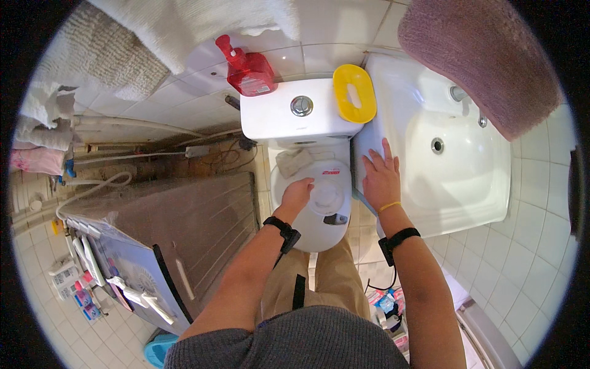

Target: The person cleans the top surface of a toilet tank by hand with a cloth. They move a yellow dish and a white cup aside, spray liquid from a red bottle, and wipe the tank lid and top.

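Note:
My left hand [296,197] is over the closed toilet lid [295,230], its fingers curled; whether it pinches something there cannot be told. A folded pale cloth [294,163] lies at the back of the lid, just beyond that hand. Near the hand, a round translucent item [325,197] and a small dark object [335,219] are on the lid. My right hand [382,177] has its fingers spread at the left edge of the white washbasin [401,203] and holds nothing. On the cistern [272,117] stand a red pump bottle [251,74] and a yellow oval plastic holder [355,93].
A brown-sided appliance [207,226], probably a washing machine, stands at left with hoses behind it. Towels hang at the upper left, and a mauve towel [479,60] hangs over the basin's tap. A blue basin [160,348] and packaged items [387,304] are low down.

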Available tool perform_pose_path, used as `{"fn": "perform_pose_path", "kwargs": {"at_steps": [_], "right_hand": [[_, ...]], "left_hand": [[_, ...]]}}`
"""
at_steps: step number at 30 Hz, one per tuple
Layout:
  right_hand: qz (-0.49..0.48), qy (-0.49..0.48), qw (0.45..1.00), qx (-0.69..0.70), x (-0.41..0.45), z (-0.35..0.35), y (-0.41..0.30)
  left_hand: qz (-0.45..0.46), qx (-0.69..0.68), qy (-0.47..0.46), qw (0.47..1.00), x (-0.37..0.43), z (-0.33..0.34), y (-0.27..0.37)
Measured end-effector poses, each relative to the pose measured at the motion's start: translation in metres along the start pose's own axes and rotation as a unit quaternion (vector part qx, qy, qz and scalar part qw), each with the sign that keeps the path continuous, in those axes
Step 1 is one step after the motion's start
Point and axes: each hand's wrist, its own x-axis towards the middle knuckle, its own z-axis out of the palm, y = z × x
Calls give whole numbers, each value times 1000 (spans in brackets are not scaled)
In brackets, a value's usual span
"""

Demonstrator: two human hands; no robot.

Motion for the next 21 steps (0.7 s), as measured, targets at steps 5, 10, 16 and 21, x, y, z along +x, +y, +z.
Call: {"fn": "perform_pose_path", "kwargs": {"at_steps": [5, 10, 16, 21], "right_hand": [[0, -3, 1000, -6, 1, 1, -2], [-2, -1, 1000, -13, 0, -2, 0], [-8, -6, 1000, -13, 0, -3, -1], [5, -21, 1000, -4, 1, -6, -3]], "left_hand": [[-10, -1, 9, 1000, 2, 0, 7], [4, -29, -27, 999, 5, -3, 16], [11, -6, -7, 1000, 8, 2, 11], [29, 4, 0, 1000, 5, 2, 3]]}}
